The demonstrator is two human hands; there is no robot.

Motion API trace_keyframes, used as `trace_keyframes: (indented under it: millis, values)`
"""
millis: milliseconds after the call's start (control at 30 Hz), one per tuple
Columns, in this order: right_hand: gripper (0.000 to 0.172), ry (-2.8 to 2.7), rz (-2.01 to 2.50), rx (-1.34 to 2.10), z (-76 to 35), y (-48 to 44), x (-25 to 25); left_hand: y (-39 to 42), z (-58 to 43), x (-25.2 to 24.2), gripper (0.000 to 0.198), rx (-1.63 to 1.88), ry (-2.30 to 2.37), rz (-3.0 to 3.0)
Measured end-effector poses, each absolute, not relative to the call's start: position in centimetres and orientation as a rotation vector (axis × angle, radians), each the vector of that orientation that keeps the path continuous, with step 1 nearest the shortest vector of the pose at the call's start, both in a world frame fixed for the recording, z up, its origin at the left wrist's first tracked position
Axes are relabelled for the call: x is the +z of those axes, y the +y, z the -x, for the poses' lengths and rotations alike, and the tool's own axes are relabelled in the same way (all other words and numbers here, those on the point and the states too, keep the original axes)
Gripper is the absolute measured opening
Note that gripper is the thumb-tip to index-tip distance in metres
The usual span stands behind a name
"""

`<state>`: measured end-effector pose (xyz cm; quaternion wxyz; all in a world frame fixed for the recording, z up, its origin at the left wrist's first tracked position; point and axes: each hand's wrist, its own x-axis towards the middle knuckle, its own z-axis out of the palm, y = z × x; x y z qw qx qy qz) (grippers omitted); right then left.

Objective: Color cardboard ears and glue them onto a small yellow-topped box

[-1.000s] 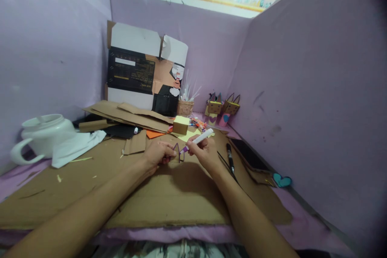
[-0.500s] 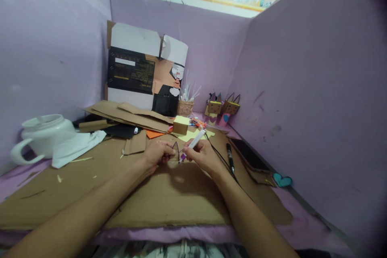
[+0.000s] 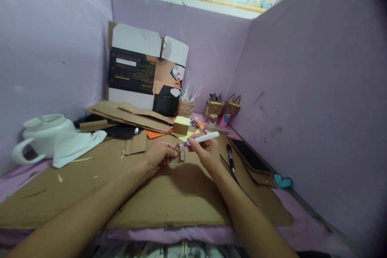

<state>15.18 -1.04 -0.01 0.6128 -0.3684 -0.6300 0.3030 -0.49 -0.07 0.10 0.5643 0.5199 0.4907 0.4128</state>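
Observation:
My left hand (image 3: 161,153) pinches a small pointed piece of cardboard (image 3: 177,155) edged in purple. In my right hand (image 3: 204,149) is a white marker (image 3: 207,137) with a purple tip end, held nearly level. Its tip is at the upper point of the cardboard piece; whether it touches I cannot tell. A second small purple-edged triangle (image 3: 182,155) shows just right of the held piece. Beyond the hands stands a small cardboard box with a pale yellow top (image 3: 181,125).
A large cardboard sheet (image 3: 169,205) covers the table. At left stand a white teapot (image 3: 45,133) and a white tissue (image 3: 78,149). Cardboard pieces (image 3: 133,117) lie behind. To the right are a black pen (image 3: 230,157), a phone (image 3: 250,155) and a teal heart (image 3: 283,181).
My right hand has shifted slightly right, and the marker has tipped from steep to nearly level. Its tip has risen from the cardboard piece's lower edge to its upper point.

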Motion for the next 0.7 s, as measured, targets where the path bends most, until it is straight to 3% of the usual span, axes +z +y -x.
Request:
trace_keyframes:
  millis: [533, 700]
  values:
    - [0.023, -1.322, 0.835, 0.555, -15.6, 0.1, -0.6, 0.3, 0.6, -0.1, 0.009, 1.045, 1.161, -1.198]
    - [0.023, -1.594, 1.196, 0.342, -16.3, 1.9, -1.7, 1.0, 1.1, 0.3, 0.010, 1.128, 1.222, -1.174]
